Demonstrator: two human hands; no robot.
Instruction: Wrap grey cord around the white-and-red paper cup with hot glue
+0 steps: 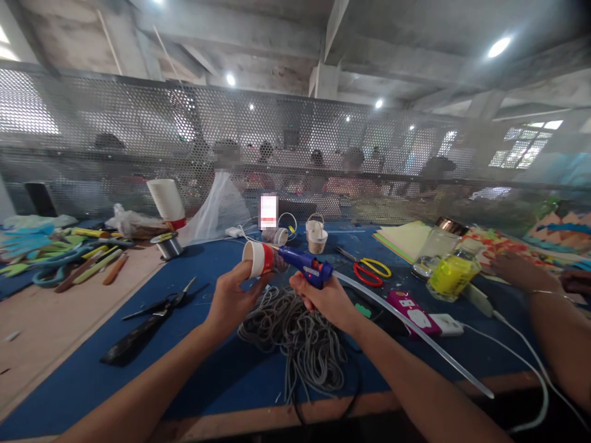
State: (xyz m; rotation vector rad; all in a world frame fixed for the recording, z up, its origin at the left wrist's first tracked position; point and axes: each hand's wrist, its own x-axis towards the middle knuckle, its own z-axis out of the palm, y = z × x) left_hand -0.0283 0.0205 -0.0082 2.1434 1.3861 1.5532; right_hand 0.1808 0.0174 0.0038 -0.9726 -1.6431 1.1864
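Tilted on its side, a paper cup [262, 258] with a red band is gripped by my left hand [233, 292], fingers around its rim and side. Grey cord seems to be wrapped round the cup's far end. My right hand [327, 301] is closed on the handle of a blue glue gun [302, 263], its nozzle close to the cup; whether they touch I cannot tell. A long translucent glue stick [410, 332] sticks out of the gun's back. Below both hands lies a loose heap of grey cord [300, 344].
Black-handled scissors [152, 320] lie left; red-and-yellow scissors [369, 271] lie right. A pink power strip [410, 312], a yellow bottle [455, 271] and a glass jar [431, 249] stand right, near another person's arm [549, 307]. Behind are small cord-covered baskets [317, 237], stacked cups [166, 202] and a mesh partition [295, 135].
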